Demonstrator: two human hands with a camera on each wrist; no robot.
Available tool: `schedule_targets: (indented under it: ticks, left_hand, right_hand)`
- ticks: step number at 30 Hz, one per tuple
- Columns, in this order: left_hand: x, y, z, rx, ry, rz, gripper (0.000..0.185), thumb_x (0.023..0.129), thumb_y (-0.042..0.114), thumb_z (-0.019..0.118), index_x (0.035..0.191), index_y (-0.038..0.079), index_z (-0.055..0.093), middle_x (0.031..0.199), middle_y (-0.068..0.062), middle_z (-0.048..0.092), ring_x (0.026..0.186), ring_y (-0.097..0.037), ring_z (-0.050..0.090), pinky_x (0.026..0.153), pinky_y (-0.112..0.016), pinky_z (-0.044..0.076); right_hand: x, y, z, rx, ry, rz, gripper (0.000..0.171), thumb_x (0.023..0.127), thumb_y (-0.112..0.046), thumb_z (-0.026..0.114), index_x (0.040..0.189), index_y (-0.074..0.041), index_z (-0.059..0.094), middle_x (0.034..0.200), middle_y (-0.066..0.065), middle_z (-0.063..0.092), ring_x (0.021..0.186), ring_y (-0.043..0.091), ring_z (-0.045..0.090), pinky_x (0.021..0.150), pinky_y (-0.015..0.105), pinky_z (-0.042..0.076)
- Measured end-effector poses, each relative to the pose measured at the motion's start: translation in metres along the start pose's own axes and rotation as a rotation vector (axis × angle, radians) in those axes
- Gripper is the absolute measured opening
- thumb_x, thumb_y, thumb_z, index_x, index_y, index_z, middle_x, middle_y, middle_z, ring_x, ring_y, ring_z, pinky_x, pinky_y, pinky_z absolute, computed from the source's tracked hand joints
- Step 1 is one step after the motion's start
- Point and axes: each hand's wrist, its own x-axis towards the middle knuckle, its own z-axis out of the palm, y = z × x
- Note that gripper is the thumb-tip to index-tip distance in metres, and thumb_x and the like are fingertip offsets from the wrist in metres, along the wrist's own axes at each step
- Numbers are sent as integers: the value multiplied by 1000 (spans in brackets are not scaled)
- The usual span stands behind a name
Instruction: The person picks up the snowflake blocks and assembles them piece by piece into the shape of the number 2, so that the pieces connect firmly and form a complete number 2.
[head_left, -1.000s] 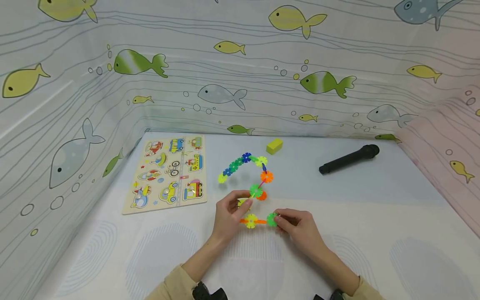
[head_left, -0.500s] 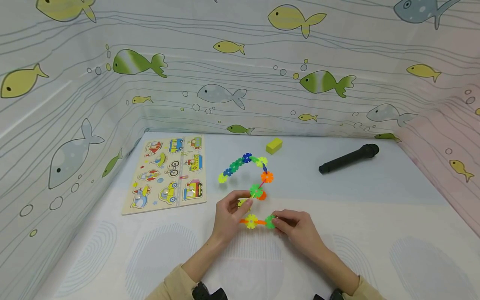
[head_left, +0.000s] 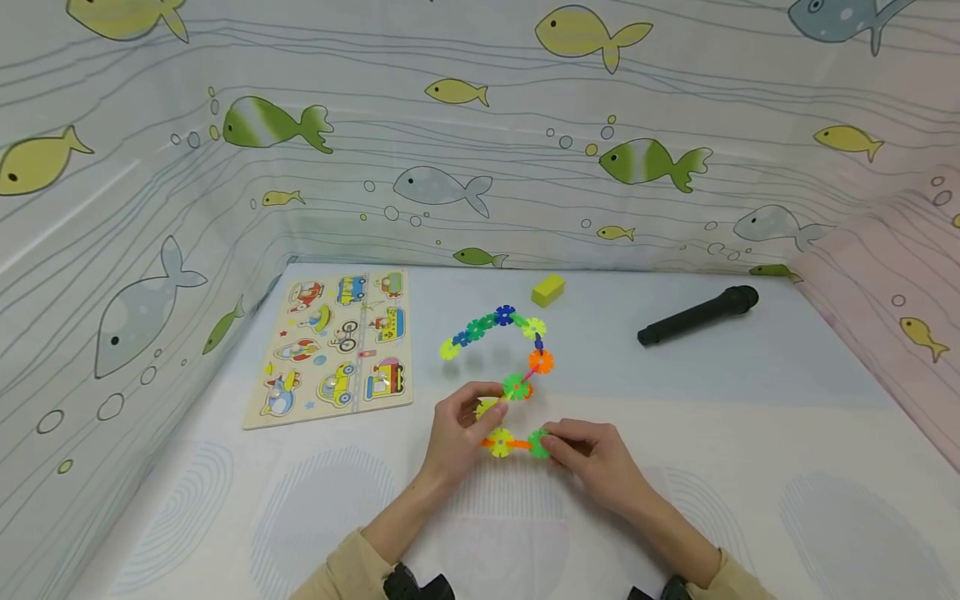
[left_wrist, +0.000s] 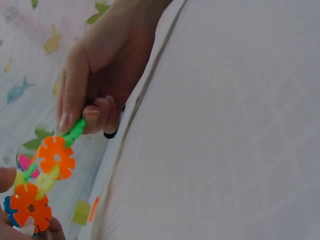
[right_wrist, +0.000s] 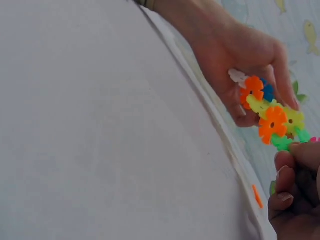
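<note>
A curved chain of interlocking snowflake discs [head_left: 542, 362] in orange, yellow, green and blue runs between my hands and arcs out beyond them. Its far end, a yellow disc [head_left: 449, 349], juts to the left. My left hand [head_left: 454, 429] grips the chain near its middle, fingers partly covering a yellow disc. At the near end, my right hand [head_left: 596, 454] pinches a green disc [head_left: 538, 444] between thumb and fingers. This green disc adjoins an orange disc [left_wrist: 57, 157] in the left wrist view. A white disc [right_wrist: 237, 76] shows against the left palm in the right wrist view.
A wooden vehicle puzzle board [head_left: 330, 350] lies at the left. Toward the back is a yellow block [head_left: 548, 290], and a black microphone [head_left: 699, 316] rests at the right. A fish-print curtain [head_left: 480, 150] surrounds the table's back and sides.
My right hand has moved slightly left with the green disc, closer to the neighbouring pieces. The far arc of the chain has swung a little to the right. My left hand keeps its grip.
</note>
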Motion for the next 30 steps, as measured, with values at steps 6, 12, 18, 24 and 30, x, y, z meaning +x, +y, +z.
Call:
schedule_targets:
  ticks: [6, 12, 18, 24, 30]
  left_hand:
    - [-1, 1, 0, -8, -19, 0, 21, 94, 13, 67, 113, 5, 69, 115, -10, 70, 105, -25, 62, 89, -25, 51]
    - [0, 2, 0, -52, -14, -8, 20, 95, 10, 65, 114, 4, 69, 113, -13, 69, 82, -18, 67, 74, -17, 52]
    - [0, 3, -1, -85, 1, -10, 20, 96, 7, 62, 115, 2, 68, 113, -16, 68, 64, -9, 63, 62, -15, 48]
    - [0, 1, -1, -82, 5, -2, 21, 97, 8, 62, 116, 3, 68, 114, -16, 67, 59, -10, 57, 61, -14, 47]
    - [0, 1, -1, -76, 12, 3, 20, 97, 8, 62, 115, 3, 68, 114, -16, 68, 60, -10, 56, 63, -14, 48]
  right_hand:
    - [0, -2, 2, 28, -13, -60, 11, 97, -10, 65, 102, -8, 74, 73, 6, 60, 65, 18, 58, 61, 23, 52]
    - [-1, -4, 5, 29, 43, -31, 11, 97, -12, 65, 103, -9, 73, 75, 5, 60, 68, 12, 57, 63, 23, 51]
    - [0, -4, 8, -39, 87, 66, 17, 96, -21, 68, 110, -13, 74, 89, 2, 70, 76, 9, 62, 69, 23, 55]
    - [0, -4, 8, -81, 101, 103, 18, 96, -25, 68, 108, -14, 75, 90, 1, 71, 78, 10, 63, 71, 22, 56]
    - [1, -7, 8, -129, 156, 145, 16, 97, -25, 66, 105, -15, 76, 76, -3, 64, 70, 10, 58, 65, 22, 51]
